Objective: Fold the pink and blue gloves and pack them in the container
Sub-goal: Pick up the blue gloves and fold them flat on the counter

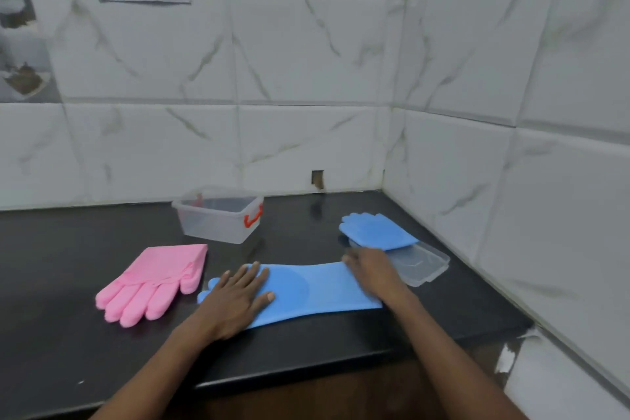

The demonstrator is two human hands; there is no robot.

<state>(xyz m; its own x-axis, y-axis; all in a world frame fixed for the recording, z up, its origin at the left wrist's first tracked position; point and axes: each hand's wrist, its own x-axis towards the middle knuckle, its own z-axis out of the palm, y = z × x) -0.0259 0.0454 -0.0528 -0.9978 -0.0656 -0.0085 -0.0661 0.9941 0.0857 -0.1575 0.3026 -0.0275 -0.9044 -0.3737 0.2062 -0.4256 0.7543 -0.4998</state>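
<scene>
Clear container (218,218) empty, both hands (235,300) flat, apart, on blue glove (306,290)

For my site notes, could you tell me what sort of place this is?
Probably a home kitchen corner: a dark stone countertop, marble-look wall tiles, and rubber cleaning gloves beside a clear storage container.

Blue glove (306,290): unfolded, flat, fingers leftward. Second blue glove (375,231): folded, resting on a clear lid (422,264). Pink gloves (156,280): folded, stacked; clear container (218,220), red latches, open, upright behind.
</scene>
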